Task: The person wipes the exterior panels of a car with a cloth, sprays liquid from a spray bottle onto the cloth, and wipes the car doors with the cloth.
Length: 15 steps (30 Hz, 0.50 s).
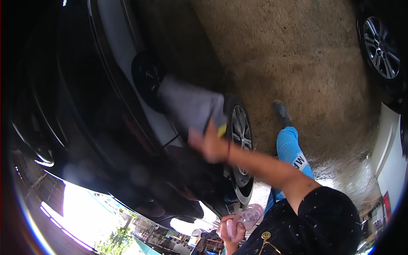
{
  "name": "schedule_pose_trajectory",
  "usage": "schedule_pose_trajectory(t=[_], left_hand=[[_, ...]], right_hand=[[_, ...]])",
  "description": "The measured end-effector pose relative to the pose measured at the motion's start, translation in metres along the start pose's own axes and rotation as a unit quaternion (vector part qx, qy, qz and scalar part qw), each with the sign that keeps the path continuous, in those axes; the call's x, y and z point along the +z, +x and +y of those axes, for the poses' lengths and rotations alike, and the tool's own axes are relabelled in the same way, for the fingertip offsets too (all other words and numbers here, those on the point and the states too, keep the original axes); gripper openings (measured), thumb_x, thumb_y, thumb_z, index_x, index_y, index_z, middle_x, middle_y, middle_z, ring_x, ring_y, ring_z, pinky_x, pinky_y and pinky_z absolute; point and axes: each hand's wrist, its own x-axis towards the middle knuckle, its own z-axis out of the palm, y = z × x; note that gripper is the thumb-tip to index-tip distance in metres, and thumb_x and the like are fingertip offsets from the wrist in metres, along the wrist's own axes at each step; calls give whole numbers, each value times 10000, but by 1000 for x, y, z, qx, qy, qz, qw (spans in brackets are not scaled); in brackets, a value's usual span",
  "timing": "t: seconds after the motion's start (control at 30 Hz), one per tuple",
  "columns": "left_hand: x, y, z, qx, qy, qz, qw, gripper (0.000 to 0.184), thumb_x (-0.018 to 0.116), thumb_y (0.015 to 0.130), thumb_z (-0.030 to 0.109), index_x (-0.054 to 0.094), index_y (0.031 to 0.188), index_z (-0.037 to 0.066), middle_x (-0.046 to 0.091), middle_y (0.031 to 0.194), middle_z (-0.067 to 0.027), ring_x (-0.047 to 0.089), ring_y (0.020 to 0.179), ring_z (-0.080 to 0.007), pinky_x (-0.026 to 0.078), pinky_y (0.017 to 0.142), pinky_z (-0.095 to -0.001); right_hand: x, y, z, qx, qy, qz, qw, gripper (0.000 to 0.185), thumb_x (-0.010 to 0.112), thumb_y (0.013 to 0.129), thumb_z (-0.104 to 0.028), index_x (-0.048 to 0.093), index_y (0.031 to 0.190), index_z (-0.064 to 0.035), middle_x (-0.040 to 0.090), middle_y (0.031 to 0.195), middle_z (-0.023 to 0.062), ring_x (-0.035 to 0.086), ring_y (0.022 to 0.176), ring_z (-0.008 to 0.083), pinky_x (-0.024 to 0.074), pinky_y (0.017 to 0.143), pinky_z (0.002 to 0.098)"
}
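Note:
My right hand point(211, 144), blurred by motion, reaches across the side of a dark, glossy car point(119, 157). It holds a grey cloth point(189, 104) that spreads out beyond the fingers, close to the car's wheel and side mirror. A small yellow patch shows where the cloth meets the hand. Lower down, my left hand point(231, 231) is wrapped round a clear, pinkish plastic bottle point(251, 214), held near my body. The bottle's top is partly hidden by the fingers.
The car's wheel point(241, 140) stands just beyond my forearm. Brown, partly wet concrete floor point(272, 51) lies alongside, with my boot point(281, 112) on it. Another vehicle's wheel point(380, 49) is at the far right, above a pale panel point(386, 144).

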Motion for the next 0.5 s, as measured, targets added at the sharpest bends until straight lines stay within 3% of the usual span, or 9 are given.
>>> schedule_pose_trajectory(t=[0.07, 0.13, 0.2, 0.23, 0.27, 0.3, 0.37, 0.43, 0.5], left_hand=[[-2, 16, 9, 25, -25, 3, 999, 230, 720, 811, 152, 579, 863, -22, 688, 796, -176, 664, 602, -293, 526, 537, -362], [-5, 38, 22, 58, -19, -12, 998, 235, 722, 795, 133, 566, 867, -28, 685, 791, -181, 664, 597, -300, 528, 533, -365], [-10, 41, 31, 54, 10, -25, 998, 224, 715, 792, 118, 568, 864, -35, 677, 777, -184, 656, 585, -300, 525, 525, -366], [-12, 46, 34, 79, 24, -25, 996, 204, 713, 794, 119, 578, 849, -23, 676, 775, -180, 651, 579, -292, 521, 523, -364], [-14, 43, 32, 91, 7, -23, 996, 356, 704, 823, 114, 498, 1078, -25, 671, 796, -182, 648, 624, -294, 518, 549, -375], [-15, 42, 30, 103, -8, -19, 994, 550, 695, 853, 108, 418, 1308, -27, 666, 817, -185, 644, 669, -295, 514, 575, -387], [-25, 41, 36, 124, 4, -20, 992, 597, 687, 851, 83, 350, 1336, -6, 666, 827, -187, 641, 661, -303, 514, 569, -389], [-24, 50, 39, 162, 8, -22, 987, 651, 679, 849, 58, 282, 1364, 16, 666, 837, -190, 638, 653, -310, 515, 563, -390], [-22, 41, 42, 207, -5, 13, 978, 628, 705, 763, 9, 364, 1290, 20, 666, 790, -171, 650, 613, -317, 532, 531, -394]], right_hand=[[20, -43, -59, -102, -153, -116, 976, 827, 627, 790, -253, 358, 1552, -80, 189, 1671, 127, 85, 1551, 393, 23, 1230, 551], [9, 20, -70, -101, -75, -25, 992, 895, 622, 704, -147, 359, 1559, -100, 178, 1677, 108, 87, 1546, 406, 22, 1219, 603], [-22, 118, -75, -156, -48, 108, 981, 769, 600, 828, -148, 351, 1551, -68, 270, 1632, 161, 167, 1524, 411, 97, 1215, 601], [-21, 165, -68, -116, 17, 211, 970, 634, 579, 931, -250, 407, 1500, -29, 372, 1569, 189, 253, 1477, 438, 133, 1214, 570], [-34, 206, -57, -96, -48, 200, 974, 573, 533, 988, -329, 459, 1426, 33, 473, 1468, 247, 340, 1416, 452, 144, 1217, 541], [-39, 215, -48, -154, -17, 184, 971, 590, 488, 1006, -373, 480, 1370, 91, 523, 1376, 314, 397, 1363, 468, 138, 1221, 530], [-30, 151, -62, -23, -29, 93, 995, 607, 478, 1005, -385, 464, 1391, 83, 485, 1409, 317, 373, 1382, 448, 107, 1228, 542], [-9, 33, -66, -122, -125, -6, 985, 649, 521, 963, -326, 374, 1520, -26, 278, 1600, 235, 161, 1533, 316, 18, 1257, 495], [21, -93, -46, -49, -122, -155, 979, 681, 527, 945, -325, 348, 1547, -63, 228, 1634, 196, 78, 1553, 353, -1, 1245, 543]])
